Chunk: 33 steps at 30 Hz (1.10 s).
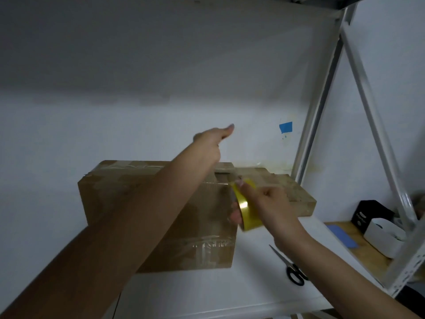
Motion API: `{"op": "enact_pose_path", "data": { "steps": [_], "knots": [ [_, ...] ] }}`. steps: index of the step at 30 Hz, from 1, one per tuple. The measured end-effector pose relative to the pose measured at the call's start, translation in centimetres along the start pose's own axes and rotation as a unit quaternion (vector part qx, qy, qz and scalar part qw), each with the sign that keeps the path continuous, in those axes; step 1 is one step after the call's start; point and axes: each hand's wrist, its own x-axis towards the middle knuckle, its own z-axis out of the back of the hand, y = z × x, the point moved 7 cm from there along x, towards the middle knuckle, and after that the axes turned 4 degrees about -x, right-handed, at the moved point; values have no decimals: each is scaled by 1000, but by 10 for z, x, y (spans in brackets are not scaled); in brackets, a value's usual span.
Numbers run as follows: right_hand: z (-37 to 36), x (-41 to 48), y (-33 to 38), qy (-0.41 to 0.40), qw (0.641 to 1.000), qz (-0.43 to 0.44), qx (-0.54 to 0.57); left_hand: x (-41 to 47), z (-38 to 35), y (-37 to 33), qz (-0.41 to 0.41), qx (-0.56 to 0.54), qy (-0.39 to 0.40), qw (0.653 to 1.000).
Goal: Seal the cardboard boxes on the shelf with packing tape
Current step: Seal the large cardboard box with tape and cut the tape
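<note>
A brown cardboard box (110, 199) stands on the white shelf (207, 293), with clear tape on its top and front face. A second, flatter box (289, 192) lies behind it to the right. My left hand (210, 146) reaches over the top of the big box with its thumb sticking out; its fingers are hidden behind the box top. My right hand (264, 203) grips a yellow roll of packing tape (246, 206) at the box's upper right corner, and a clear strip runs from the roll toward the box top.
Black-handled scissors (291, 268) lie on the shelf right of the box. White shelf uprights (315, 125) stand at the right. Beyond them a wooden table holds a black box (368, 215), a white container (384, 236) and a blue pad (342, 236). Blue tape (285, 127) marks the wall.
</note>
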Motion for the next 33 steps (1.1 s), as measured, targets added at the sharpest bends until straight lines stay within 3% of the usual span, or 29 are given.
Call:
{"op": "enact_pose_path", "data": {
  "steps": [5, 10, 13, 19, 26, 33],
  "knots": [
    [-11, -6, -22, 31, 992, -98, 69, 23, 1, -7, 30, 52, 17, 998],
    [-17, -3, -29, 68, 971, -192, 127, 41, -5, 0, -10, 101, 0, 995],
    [-21, 1, -30, 74, 962, -214, 152, 55, 0, 10, -49, 104, -25, 993],
    [-28, 6, -32, 81, 953, -236, 171, 72, 3, 16, -121, 263, -89, 953],
    [-28, 13, -38, 59, 955, -246, 152, 80, 7, 25, -109, 342, -143, 922],
    [-28, 17, -47, 62, 957, -246, 142, 83, 0, 32, -80, 478, -98, 869]
  ]
}}
